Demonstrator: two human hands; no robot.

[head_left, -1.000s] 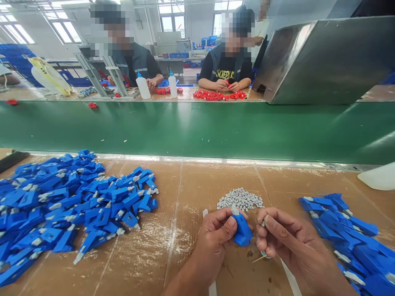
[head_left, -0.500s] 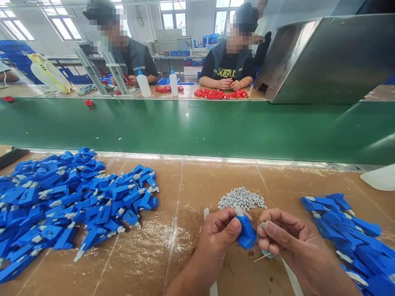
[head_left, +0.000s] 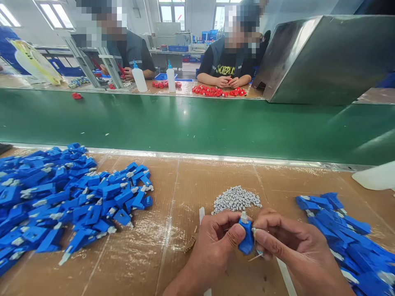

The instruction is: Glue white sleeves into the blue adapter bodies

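Watching from beside the bench, I'd worry first about the small pale piece point(head_left: 254, 231) in the right hand point(head_left: 294, 248): the pinch covers most of it, so a slight slip of the fingertips could drop it onto the brown worktop point(head_left: 157, 234). The blue part point(head_left: 246, 243) might also twist if pushed from the side, because the left hand point(head_left: 214, 242) seems to grip it mainly between thumb and fingers, with nothing beneath to brace it.

That left hand is open only as wide as the blue part, which it holds upright with its grey tip point(head_left: 243, 218) pointing up. The right hand is nearly closed, thumb and forefinger together on the pale piece, right at the blue part's edge; whether they touch, I can't tell.

Both hands work just in front of the heap of grey bits point(head_left: 237, 198), between the large blue pile point(head_left: 77, 193) on the left and the smaller blue pile point(head_left: 345, 238) on the right. A thin stick point(head_left: 255, 257) shows beneath the fingers.
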